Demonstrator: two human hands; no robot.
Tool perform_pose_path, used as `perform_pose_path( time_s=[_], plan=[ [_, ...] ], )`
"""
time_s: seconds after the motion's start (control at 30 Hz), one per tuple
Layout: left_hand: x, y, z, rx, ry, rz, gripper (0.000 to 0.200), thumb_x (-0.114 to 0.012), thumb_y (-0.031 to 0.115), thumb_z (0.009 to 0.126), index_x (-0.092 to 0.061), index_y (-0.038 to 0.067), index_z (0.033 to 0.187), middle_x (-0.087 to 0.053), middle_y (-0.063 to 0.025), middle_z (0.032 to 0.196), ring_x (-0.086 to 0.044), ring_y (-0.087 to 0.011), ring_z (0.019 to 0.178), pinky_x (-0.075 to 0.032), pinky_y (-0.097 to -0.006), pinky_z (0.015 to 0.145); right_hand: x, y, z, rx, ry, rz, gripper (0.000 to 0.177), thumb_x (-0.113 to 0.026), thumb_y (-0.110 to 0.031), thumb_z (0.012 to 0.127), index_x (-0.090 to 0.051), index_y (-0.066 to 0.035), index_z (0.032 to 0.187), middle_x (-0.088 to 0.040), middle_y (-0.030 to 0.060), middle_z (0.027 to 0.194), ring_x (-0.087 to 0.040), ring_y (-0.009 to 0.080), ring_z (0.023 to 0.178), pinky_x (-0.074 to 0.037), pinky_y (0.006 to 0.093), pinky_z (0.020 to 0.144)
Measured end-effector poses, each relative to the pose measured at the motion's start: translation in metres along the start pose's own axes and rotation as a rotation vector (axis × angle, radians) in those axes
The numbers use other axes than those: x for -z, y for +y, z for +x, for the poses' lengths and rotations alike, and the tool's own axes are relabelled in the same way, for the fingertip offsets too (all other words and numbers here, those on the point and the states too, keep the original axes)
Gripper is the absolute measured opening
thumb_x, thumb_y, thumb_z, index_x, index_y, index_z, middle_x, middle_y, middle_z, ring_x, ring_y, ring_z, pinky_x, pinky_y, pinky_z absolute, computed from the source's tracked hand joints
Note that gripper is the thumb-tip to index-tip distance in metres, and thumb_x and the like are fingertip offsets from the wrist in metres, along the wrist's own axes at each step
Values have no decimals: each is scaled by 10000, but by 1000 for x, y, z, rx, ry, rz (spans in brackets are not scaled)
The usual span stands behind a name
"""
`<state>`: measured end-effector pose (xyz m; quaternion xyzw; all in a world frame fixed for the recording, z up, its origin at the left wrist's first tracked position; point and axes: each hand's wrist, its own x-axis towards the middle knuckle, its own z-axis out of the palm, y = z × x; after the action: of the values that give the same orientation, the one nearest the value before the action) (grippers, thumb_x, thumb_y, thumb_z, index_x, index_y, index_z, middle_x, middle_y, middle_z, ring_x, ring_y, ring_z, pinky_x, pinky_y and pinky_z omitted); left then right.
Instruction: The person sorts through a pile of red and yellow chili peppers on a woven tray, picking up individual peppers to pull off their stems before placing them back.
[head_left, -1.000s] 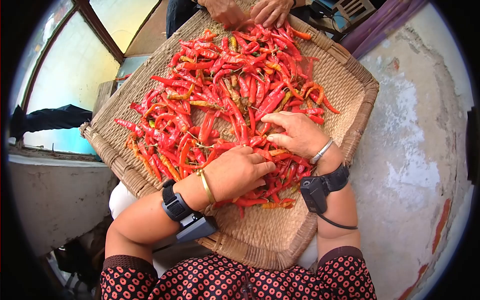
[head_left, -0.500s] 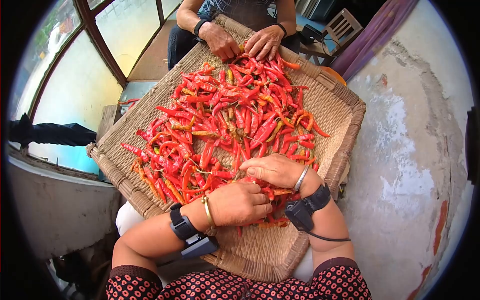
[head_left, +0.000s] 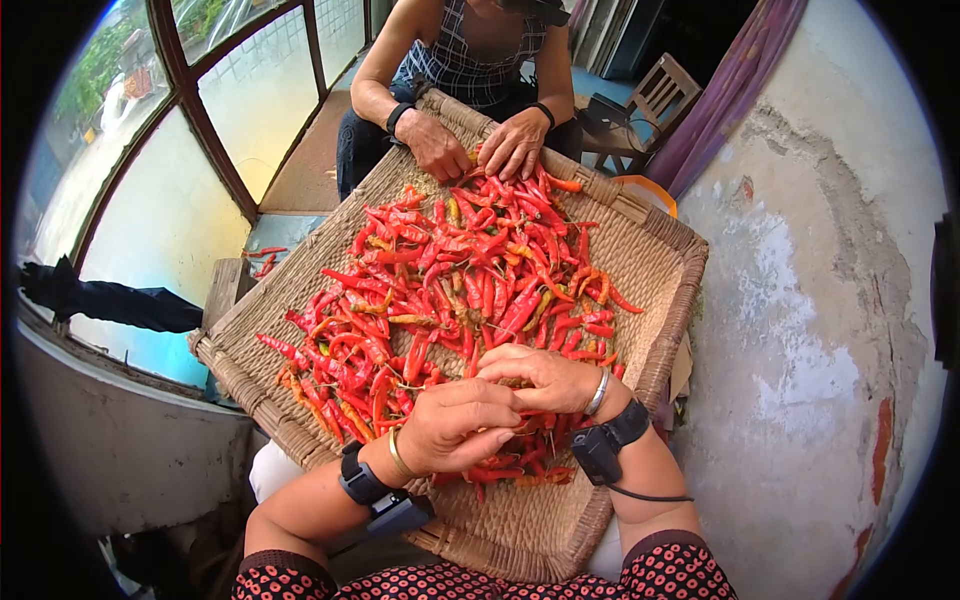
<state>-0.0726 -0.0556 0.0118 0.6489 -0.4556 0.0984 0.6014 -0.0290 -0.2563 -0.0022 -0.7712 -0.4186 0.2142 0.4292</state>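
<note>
Red chili peppers (head_left: pixel 450 270), a few of them orange or dark, are heaped in a woven square basket (head_left: pixel 655 285). Over the near part of the heap is my left hand (head_left: pixel 455 425), its fingers curled together and the thumb below them. Touching its fingertips from the right, my right hand (head_left: pixel 540 378) has bent fingers, and the tips are partly hidden. Whatever lies between the two hands is too small or covered to make out.
Opposite me a person (head_left: pixel 480 60) has both hands on the peppers at the basket's far corner. A folded dark umbrella (head_left: pixel 130 305) is at left, a wooden chair (head_left: pixel 665 100) behind, and a rough wall (head_left: pixel 800 330) at right.
My left hand has lifted off the peppers, and its fingers now meet my right hand's. The view has tilted up, showing more of the person opposite.
</note>
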Motion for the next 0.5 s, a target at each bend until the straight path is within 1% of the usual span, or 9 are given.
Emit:
perform_pose_path(
  time_s=[0.1,0.13,0.17,0.23,0.3,0.37,0.43,0.47,0.5],
  plan=[
    [8,2,2,159,83,-254,76,-563,20,785,-593,3,853,-614,-137,885,-611,-225,830,-492,-319,751,0,-8,2,22,-50,35,336,-597,-184,777,-547,-50,1082,-504,121,1118,-461,284,1086,-350,360,950],
    [7,-2,-2,171,131,-373,92,-538,33,815,-582,-7,884,-596,-136,946,-600,-223,872,-480,-335,795,-1,-9,3,57,-13,54,349,-621,-255,789,-558,-43,1059,-549,117,1037,-520,238,993,-397,337,882],
    [6,-3,-4,170,129,-371,92,-538,33,815,-582,-7,884,-596,-136,946,-600,-223,872,-480,-335,795,-1,-11,3,59,-11,52,349,-621,-255,789,-558,-43,1059,-549,117,1037,-520,238,993,-397,337,882],
    [4,-4,-6,323,302,-525,144,-549,44,817,-568,-7,951,-557,-129,1038,-585,-218,913,-477,-337,806,0,-16,1,-208,-68,205,331,-610,-265,802,-570,-31,1033,-599,93,857,-567,181,814,-439,311,750],
    [2,-9,-1,288,345,-383,218,-566,65,823,-550,-1,1030,-520,-119,1101,-559,-193,955,-488,-312,784,2,-17,-1,-297,-32,266,296,-604,-249,813,-572,-29,1009,-593,72,812,-559,141,769,-442,284,720],
    [1,-6,6,569,457,-64,272,-590,81,822,-543,4,1078,-505,-115,1115,-534,-169,984,-489,-271,748,4,-19,-3,-387,2,330,263,-598,-234,825,-575,-27,986,-587,50,768,-551,101,725,-445,258,690],
    [4,-18,-5,631,388,-102,338,-621,97,816,-529,6,1128,-554,-80,1055,-550,-125,914,-480,-231,714,10,-23,-3,-341,-41,186,250,-596,-244,829,-578,-19,937,-582,53,747,-535,93,695,-433,260,648],
    [7,-20,-7,812,231,-367,332,-628,106,816,-537,2,1118,-579,-55,1007,-556,-103,873,-475,-222,708,8,-20,-3,-339,-43,187,250,-596,-244,829,-578,-19,937,-582,53,747,-535,93,695,-433,260,648],
    [8,-21,-9,981,65,-633,327,-635,115,817,-545,-2,1108,-604,-31,958,-562,-82,832,-470,-212,703,4,-16,-3,-332,-51,138,269,-607,-268,804,-593,-37,940,-599,77,742,-564,156,697,-439,294,648]
  ],
)
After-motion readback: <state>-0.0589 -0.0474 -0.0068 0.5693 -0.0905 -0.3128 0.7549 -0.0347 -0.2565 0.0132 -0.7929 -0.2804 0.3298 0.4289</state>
